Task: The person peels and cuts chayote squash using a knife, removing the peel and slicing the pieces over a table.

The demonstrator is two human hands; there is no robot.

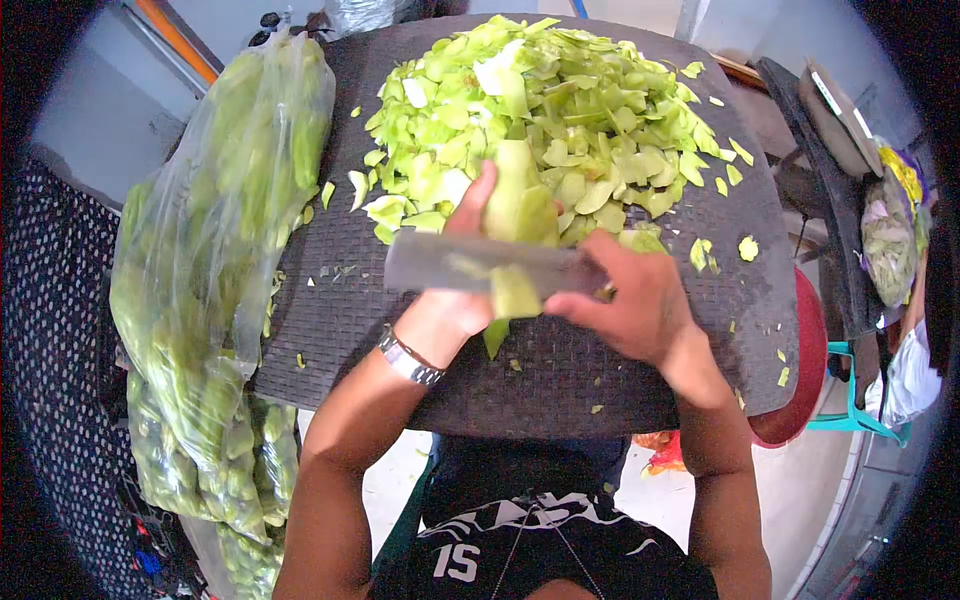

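A pale green, partly peeled vegetable [517, 195] is held upright in my left hand [455, 300], with the fingers wrapped round it and the thumb along its side. My right hand [640, 300] grips the handle end of a wide knife [430, 262], whose blade lies across the lower part of the vegetable and is blurred. A slice of green peel [515, 291] shows against the blade. Right behind my hands rises a large heap of green peelings [610, 130] on the dark woven-pattern table [340, 300].
A clear plastic bag [215, 220] full of long green vegetables leans at the table's left edge, with more bags [200, 460] below. At the right are a red round container [800, 370], a teal stool [855, 400] and a dark shelf [820, 180] with bagged items.
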